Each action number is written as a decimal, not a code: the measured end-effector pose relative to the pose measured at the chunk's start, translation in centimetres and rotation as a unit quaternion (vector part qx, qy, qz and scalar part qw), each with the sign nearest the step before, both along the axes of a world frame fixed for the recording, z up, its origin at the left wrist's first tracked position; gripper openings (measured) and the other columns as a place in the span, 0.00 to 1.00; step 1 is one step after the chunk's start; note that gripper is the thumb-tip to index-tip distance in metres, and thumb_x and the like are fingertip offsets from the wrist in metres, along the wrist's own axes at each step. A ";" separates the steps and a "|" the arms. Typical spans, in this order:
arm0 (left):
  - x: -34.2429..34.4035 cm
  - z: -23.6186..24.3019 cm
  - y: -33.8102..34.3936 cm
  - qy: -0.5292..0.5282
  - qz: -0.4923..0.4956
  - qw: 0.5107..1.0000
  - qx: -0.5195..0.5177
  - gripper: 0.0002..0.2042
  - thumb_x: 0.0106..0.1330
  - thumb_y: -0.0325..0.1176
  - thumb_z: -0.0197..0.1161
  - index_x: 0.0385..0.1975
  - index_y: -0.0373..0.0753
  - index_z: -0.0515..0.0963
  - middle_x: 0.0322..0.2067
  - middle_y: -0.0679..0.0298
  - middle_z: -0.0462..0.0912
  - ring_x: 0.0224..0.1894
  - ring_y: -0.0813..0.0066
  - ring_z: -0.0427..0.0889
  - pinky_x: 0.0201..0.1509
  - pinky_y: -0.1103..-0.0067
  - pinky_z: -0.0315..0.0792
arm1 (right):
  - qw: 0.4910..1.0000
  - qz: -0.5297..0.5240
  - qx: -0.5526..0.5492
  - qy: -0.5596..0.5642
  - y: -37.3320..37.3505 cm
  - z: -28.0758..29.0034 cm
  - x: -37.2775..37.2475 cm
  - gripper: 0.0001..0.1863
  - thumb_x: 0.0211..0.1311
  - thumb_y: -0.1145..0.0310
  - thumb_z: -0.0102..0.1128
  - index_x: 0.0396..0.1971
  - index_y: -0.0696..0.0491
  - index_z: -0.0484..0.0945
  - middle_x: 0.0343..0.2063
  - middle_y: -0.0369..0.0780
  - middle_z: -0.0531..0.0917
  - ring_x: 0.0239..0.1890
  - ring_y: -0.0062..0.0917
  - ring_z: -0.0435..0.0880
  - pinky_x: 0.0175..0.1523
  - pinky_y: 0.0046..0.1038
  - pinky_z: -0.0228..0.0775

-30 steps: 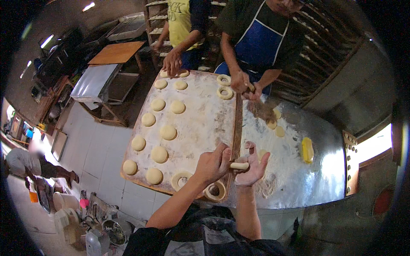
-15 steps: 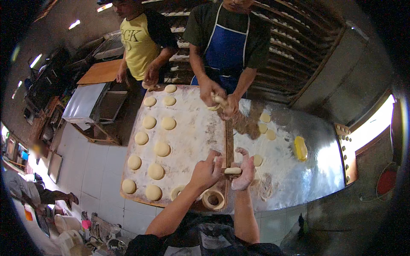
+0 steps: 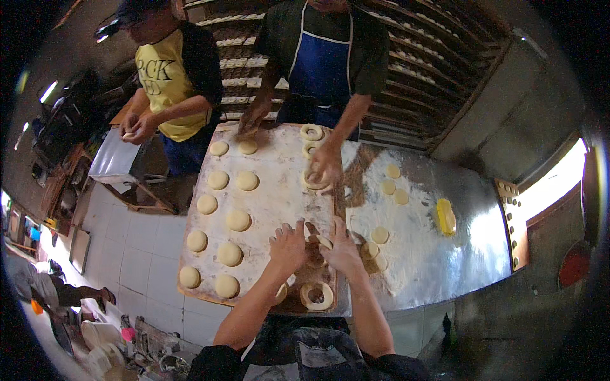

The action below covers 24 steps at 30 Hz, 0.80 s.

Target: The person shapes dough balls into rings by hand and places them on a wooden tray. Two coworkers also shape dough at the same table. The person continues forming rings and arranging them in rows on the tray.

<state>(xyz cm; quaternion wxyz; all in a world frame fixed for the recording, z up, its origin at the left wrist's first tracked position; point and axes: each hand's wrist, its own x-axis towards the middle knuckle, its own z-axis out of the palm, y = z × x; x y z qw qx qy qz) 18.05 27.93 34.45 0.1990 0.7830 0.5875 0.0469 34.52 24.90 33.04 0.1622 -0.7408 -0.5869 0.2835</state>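
Observation:
My left hand [image 3: 288, 246] and my right hand [image 3: 343, 253] come together low over the right side of a floured board [image 3: 273, 203]. Between them they hold a pale dough ring [image 3: 325, 242], partly hidden by my fingers. A second dough ring [image 3: 316, 296] lies at the board's near right corner. Beside it, my left forearm half covers another piece of dough [image 3: 282, 293]. Several round dough pieces [image 3: 229, 254] stand in two columns on the left of the board.
Across the board, a person in a blue apron [image 3: 323, 70] touches dough rings [image 3: 311, 132] and a dough round. At far left another person in a yellow shirt [image 3: 166, 89] handles dough. Flattened rounds [image 3: 380, 235] and a yellow item [image 3: 446, 217] lie on the metal table [image 3: 419, 267].
My hands have lowered the dough ring leftward from the board's edge to over the board. The aproned person's hands have separated and come down to it. The yellow-shirted person has moved left.

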 end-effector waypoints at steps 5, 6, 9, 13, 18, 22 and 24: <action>-0.1 -1.5 -0.4 0.010 -0.025 0.998 0.049 0.30 0.61 0.37 0.62 0.63 0.34 0.64 0.47 0.47 0.73 0.50 0.45 0.75 0.48 0.51 0.70 | 0.997 0.020 0.066 -0.029 -1.3 -0.4 -0.8 0.43 0.58 0.59 0.64 0.70 0.46 0.49 0.54 0.60 0.74 0.57 0.57 0.73 0.61 0.50 0.66; -0.7 -1.8 -0.8 -0.018 -0.021 0.997 0.074 0.29 0.61 0.37 0.62 0.62 0.34 0.64 0.46 0.48 0.73 0.49 0.45 0.76 0.47 0.52 0.71 | 0.997 -0.009 0.071 -0.014 -1.5 0.0 -1.0 0.41 0.58 0.59 0.63 0.69 0.46 0.52 0.53 0.60 0.74 0.56 0.57 0.74 0.60 0.50 0.66; -2.7 -0.5 -3.5 -0.058 0.001 0.993 0.099 0.25 0.64 0.35 0.60 0.59 0.31 0.67 0.43 0.46 0.76 0.49 0.47 0.77 0.48 0.55 0.73 | 0.999 -0.009 0.047 -0.013 -6.1 2.9 -0.4 0.29 0.61 0.58 0.61 0.61 0.52 0.69 0.57 0.54 0.74 0.55 0.54 0.75 0.58 0.49 0.70; -2.5 4.6 -9.4 0.066 -0.077 0.993 -0.061 0.20 0.61 0.32 0.61 0.51 0.29 0.70 0.39 0.48 0.78 0.46 0.49 0.79 0.45 0.57 0.75 | 0.988 0.123 -0.089 -0.021 -10.0 4.0 -1.2 0.21 0.59 0.60 0.63 0.50 0.53 0.73 0.51 0.52 0.76 0.54 0.50 0.75 0.55 0.46 0.71; -2.5 0.5 -11.1 -0.001 -0.127 0.991 0.035 0.13 0.60 0.31 0.60 0.42 0.34 0.71 0.37 0.50 0.78 0.42 0.51 0.80 0.41 0.61 0.74 | 0.982 0.188 0.004 0.014 -9.7 2.2 -1.2 0.18 0.57 0.63 0.64 0.46 0.53 0.74 0.43 0.49 0.77 0.47 0.46 0.78 0.51 0.41 0.72; -3.1 0.8 -10.2 -0.323 -0.086 0.939 -0.088 0.13 0.64 0.34 0.60 0.43 0.37 0.65 0.33 0.55 0.76 0.32 0.54 0.79 0.35 0.63 0.75 | 0.905 0.120 0.006 0.407 -10.3 0.3 0.6 0.12 0.60 0.65 0.62 0.39 0.53 0.72 0.38 0.44 0.76 0.41 0.36 0.78 0.45 0.34 0.71; -2.8 0.3 -10.6 -0.552 -0.052 0.828 -0.081 0.13 0.68 0.38 0.58 0.42 0.38 0.63 0.31 0.58 0.75 0.28 0.61 0.77 0.33 0.68 0.74 | 0.805 0.038 0.081 0.586 -10.2 -0.4 0.2 0.10 0.61 0.66 0.59 0.35 0.52 0.69 0.34 0.41 0.75 0.37 0.30 0.76 0.43 0.29 0.69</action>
